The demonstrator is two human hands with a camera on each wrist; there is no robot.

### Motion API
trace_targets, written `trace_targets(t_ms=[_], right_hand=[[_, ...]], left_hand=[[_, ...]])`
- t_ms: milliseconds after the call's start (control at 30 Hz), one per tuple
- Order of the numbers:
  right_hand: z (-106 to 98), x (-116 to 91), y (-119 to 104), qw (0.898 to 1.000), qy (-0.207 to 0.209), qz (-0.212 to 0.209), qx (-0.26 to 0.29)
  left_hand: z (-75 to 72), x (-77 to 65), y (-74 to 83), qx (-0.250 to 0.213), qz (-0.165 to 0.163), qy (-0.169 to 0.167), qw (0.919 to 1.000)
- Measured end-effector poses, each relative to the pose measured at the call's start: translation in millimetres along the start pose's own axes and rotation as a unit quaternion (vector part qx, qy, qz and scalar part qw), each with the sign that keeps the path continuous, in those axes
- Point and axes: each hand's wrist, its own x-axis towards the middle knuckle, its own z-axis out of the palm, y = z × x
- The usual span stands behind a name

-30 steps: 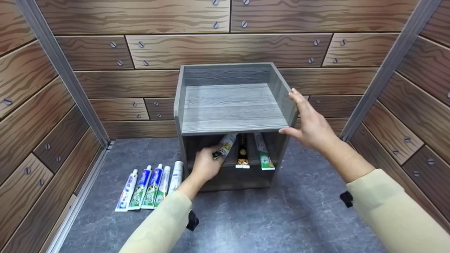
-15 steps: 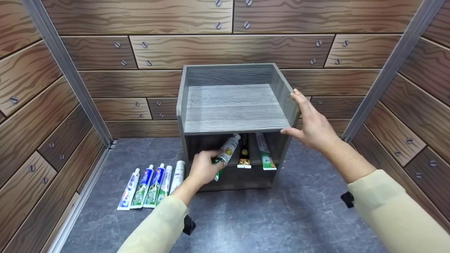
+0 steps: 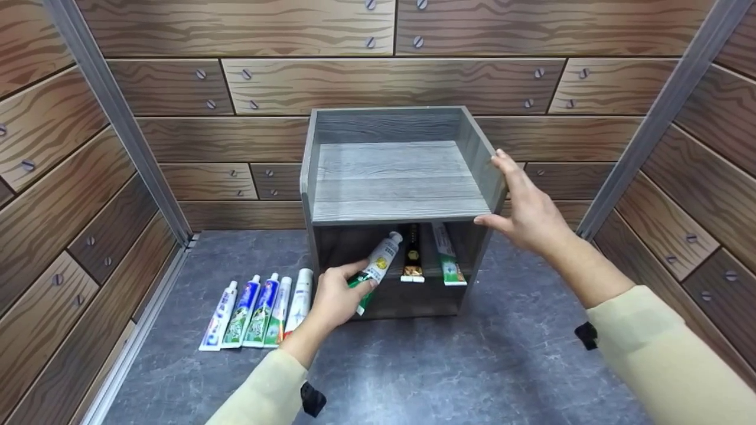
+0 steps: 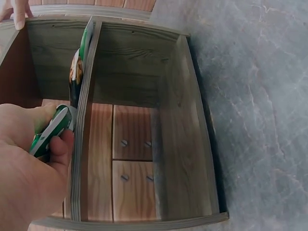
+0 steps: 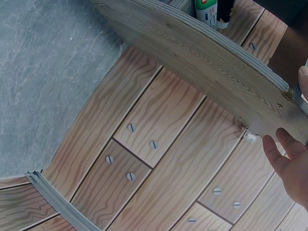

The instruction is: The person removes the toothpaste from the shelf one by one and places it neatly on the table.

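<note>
My left hand [image 3: 338, 295] holds a white-and-green toothpaste tube [image 3: 383, 264] by its green crimped end. The tube slants, cap toward the back, in front of the middle shelf of a small grey wooden cabinet [image 3: 396, 177]. In the left wrist view, thumb and fingers pinch the tube [image 4: 57, 126] close to the shelf edge [image 4: 85, 144]. To its right on that shelf lie a black-and-gold tube [image 3: 412, 260] and a white-and-green tube [image 3: 447, 257], ends jutting out. My right hand [image 3: 534, 215] rests on the cabinet's right side panel, fingers straight along the outside, thumb at the front edge.
Several toothpaste tubes [image 3: 260, 310] lie side by side on the grey marbled surface [image 3: 413, 378], left of the cabinet. Wood-patterned walls [image 3: 384, 85] enclose the back and sides, with metal rails [image 3: 127, 130] at the corners.
My left hand has drawn the tube toward me and down to the left, so more of it shows below the cabinet's top. The right hand has stayed on the side panel.
</note>
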Motion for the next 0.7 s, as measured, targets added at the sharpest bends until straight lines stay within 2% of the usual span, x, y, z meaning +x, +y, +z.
trace_targets(t_ms=[333,700], right_hand=[[-0.2,0.1,0.7,1.000,0.003,0.000,0.001],[0.7,0.7,0.7,1.000,0.000,-0.004,0.003]], left_hand=[[-5.2,-16.6,-3.8,-0.023,0.014,0.005,0.9996],[-24.9,-38.0,-9.1,-0.051,0.024,-0.017,0.9983]])
